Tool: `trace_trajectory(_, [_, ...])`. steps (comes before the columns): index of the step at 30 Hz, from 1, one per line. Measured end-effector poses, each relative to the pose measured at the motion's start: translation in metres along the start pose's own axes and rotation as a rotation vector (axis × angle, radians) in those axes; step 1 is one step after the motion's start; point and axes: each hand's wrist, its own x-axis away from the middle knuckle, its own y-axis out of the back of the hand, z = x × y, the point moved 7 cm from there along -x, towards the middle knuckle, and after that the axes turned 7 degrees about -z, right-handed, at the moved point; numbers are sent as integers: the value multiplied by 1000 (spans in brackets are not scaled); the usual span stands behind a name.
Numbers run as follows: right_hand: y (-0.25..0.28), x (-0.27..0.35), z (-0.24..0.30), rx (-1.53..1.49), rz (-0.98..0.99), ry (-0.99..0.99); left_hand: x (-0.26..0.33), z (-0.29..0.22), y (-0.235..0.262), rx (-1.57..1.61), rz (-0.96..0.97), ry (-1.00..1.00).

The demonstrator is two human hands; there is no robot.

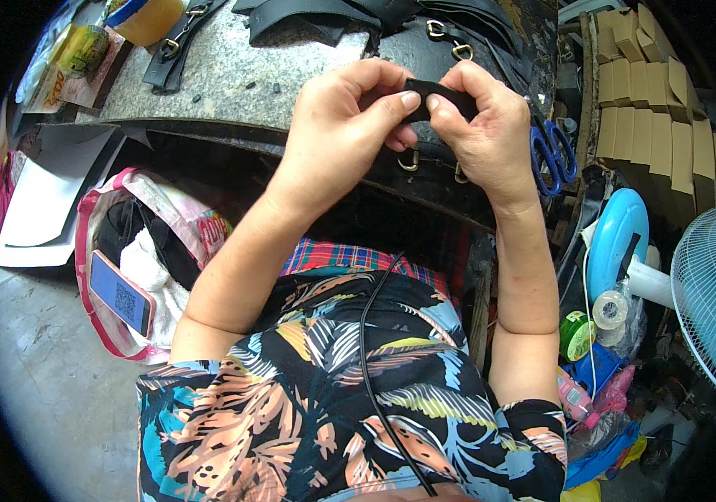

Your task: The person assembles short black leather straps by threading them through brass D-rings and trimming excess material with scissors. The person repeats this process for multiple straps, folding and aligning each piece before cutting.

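Observation:
My left hand (337, 125) and my right hand (492, 125) meet above the front edge of the workbench. Between them they pinch a black leather strip (441, 90), thumbs on its near face, the other fingers partly hidden behind it. Below the hands hangs a D-shaped metal ring (409, 160); what it is fixed to is hidden. Just beyond my right hand lies a metal clasp (461, 52) on black leather. Scissors with blue handles (552, 157) are to the right of my right wrist.
Black leather pieces (316, 18) and a strap with metal hardware (171, 48) lie on the speckled benchtop (228, 79). At right are stacked cardboard boxes (638, 134) and a fan (705, 289). A phone (122, 293) rests on an open bag (84, 259) at left.

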Motion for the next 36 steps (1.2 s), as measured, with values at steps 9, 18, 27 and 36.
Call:
trace_trajectory(9, [0,-3,-6,-149,22,35,3,-6,-3,25,-95,-106])
trace_trajectory(18, [-1,3,-6,-113,-72,-39,17,-17,-10,-240,-164,-372])
trace_trajectory(27, [4,-1,-18,-301,-71,-29,-2,-10,-6,115,16,-189])
trace_trajectory(36, [-2,4,-25,-452,-15,-62,-20,-15,-2,-119,62,-301])
